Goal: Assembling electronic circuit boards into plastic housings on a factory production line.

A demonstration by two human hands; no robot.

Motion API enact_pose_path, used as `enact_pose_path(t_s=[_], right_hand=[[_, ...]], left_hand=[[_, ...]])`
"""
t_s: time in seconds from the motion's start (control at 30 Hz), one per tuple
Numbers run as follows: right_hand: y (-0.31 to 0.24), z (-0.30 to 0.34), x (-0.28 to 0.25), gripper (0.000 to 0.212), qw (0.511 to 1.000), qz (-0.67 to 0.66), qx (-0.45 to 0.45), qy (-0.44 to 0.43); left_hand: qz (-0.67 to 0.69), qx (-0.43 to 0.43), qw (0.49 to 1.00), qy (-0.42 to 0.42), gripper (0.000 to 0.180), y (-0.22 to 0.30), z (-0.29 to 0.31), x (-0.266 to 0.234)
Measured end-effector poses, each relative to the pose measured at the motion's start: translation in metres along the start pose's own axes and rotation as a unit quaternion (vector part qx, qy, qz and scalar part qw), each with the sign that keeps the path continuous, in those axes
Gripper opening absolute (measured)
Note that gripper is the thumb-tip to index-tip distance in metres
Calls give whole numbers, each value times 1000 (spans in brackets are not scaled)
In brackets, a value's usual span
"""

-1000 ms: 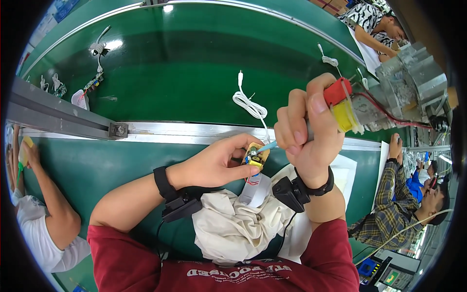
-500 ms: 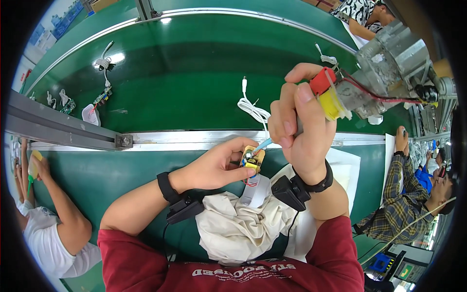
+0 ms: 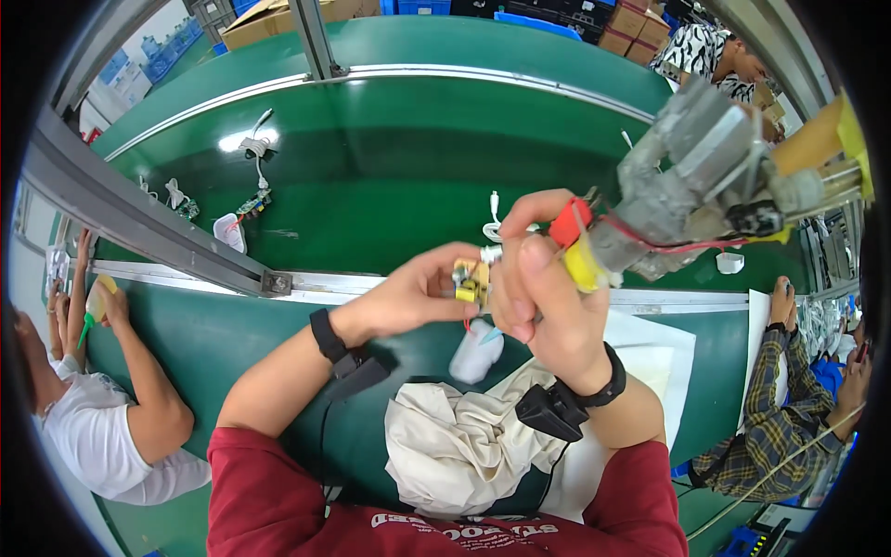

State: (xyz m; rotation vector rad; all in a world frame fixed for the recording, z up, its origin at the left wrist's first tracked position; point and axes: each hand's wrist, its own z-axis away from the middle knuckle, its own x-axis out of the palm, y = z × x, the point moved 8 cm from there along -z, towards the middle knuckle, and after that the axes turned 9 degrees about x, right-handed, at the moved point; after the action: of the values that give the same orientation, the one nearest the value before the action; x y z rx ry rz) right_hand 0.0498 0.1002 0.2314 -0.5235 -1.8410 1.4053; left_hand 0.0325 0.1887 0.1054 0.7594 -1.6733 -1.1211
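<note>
My left hand (image 3: 422, 290) pinches a small circuit board (image 3: 471, 281) carrying a yellow block and other parts. Red wires run from the board to a white plastic casing (image 3: 476, 355) just below it. My right hand (image 3: 555, 302) is closed right beside the board. From under its fingers a light-blue pointed tip (image 3: 493, 334) of a slender tool shows; its shaft is hidden in the fist. Against my right thumb and index finger sits a grey, tape-wrapped device (image 3: 687, 176) with red and yellow ends; I cannot tell whether the hand grips it.
A crumpled cream cloth (image 3: 469, 436) lies before me, with white sheets (image 3: 650, 362) to its right. A metal rail (image 3: 362, 283) separates my bench from the green belt, which bears wired boards (image 3: 252, 204) and white cables. People work at left and right.
The whole view has shifted. My right hand has come nearer me and left, the grey device moving with it. The blue tip has left the board and points below it.
</note>
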Motion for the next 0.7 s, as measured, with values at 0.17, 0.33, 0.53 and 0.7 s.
enact_pose_path(t_s=[0.17,0.33,0.53,0.7], right_hand=[[5,1,9,19,1000,0,19,-11],[5,-2,11,16,999,-29,12,-6],[7,-4,15,14,999,-28,14,-9],[7,-4,13,15,1000,14,0,-14]], left_hand=[[-232,122,964,37,54,57,-39,-35],[-776,104,588,203,59,101,-7,-99],[-928,-118,191,298,43,119,79,-173],[-822,-252,400,316,37,113,91,-196]])
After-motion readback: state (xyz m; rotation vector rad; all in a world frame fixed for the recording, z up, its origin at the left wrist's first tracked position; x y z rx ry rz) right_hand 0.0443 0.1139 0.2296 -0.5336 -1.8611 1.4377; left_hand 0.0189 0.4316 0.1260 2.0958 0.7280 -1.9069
